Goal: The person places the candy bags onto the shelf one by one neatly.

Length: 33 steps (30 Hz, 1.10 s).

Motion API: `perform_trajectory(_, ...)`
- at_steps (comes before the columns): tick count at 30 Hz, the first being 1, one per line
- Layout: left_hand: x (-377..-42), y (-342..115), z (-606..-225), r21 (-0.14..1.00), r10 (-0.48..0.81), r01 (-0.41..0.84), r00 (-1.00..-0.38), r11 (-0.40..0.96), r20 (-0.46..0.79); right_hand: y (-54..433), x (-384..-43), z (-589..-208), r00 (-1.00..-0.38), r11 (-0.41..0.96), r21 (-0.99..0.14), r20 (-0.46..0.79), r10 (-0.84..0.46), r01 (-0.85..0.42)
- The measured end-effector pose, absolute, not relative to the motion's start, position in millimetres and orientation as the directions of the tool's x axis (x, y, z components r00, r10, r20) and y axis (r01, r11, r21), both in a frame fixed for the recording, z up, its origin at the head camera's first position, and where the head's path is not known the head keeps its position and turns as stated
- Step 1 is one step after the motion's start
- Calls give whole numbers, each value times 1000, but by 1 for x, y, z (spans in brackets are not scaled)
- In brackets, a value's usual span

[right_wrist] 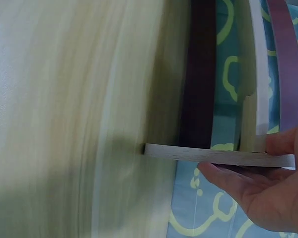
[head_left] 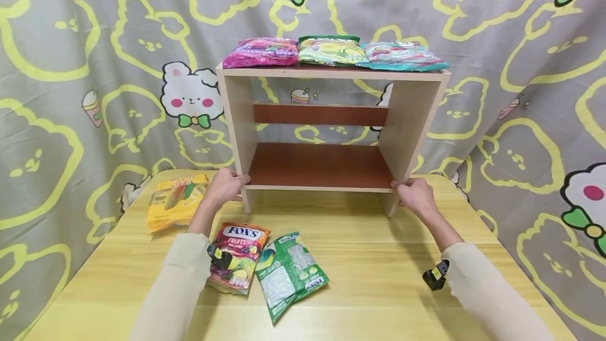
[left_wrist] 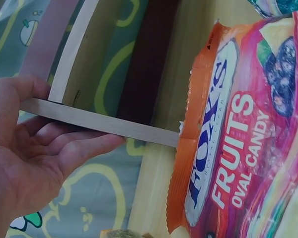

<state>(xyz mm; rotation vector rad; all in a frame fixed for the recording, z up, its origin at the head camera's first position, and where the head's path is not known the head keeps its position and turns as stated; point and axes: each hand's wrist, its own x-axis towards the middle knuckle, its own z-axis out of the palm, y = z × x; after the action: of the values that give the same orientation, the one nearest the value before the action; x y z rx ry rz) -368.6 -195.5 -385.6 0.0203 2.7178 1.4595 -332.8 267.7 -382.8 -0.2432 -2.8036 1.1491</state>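
Observation:
A small wooden shelf (head_left: pixel 322 190) with pale edges and red-brown boards stands at the back of the table. My left hand (head_left: pixel 224 186) grips its left side panel (left_wrist: pixel 104 122) low down, thumb on the inner side and fingers along the outer face. On the opposite side my right hand (head_left: pixel 416 195) grips the right side panel (right_wrist: pixel 218 156) in the same manner. Three candy bags lie on the shelf's top: a pink one (head_left: pixel 263 52), a yellow-green one (head_left: pixel 333 50) and a teal-and-red striped one (head_left: pixel 404 56).
On the table (head_left: pixel 369 278), a Fox's Fruits candy bag (head_left: pixel 239 257) lies by my left forearm, with a green candy bag (head_left: pixel 291 272) beside it. A yellow bag (head_left: pixel 175 201) sits at the back left. A patterned curtain (head_left: pixel 521 93) hangs behind.

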Motion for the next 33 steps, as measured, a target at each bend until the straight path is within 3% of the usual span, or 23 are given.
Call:
perform_trajectory(12, -363, -193, -385, 807, 56, 43, -998, 588, 13, 267, -332, -379, -986, 719, -685, 12, 167, 113)
perform_trajectory(33, -344, -185, -391, 538, 38, 191, -958, 821, 283, 267, -332, -380, -984, 724, -681, 29, 178, 111)
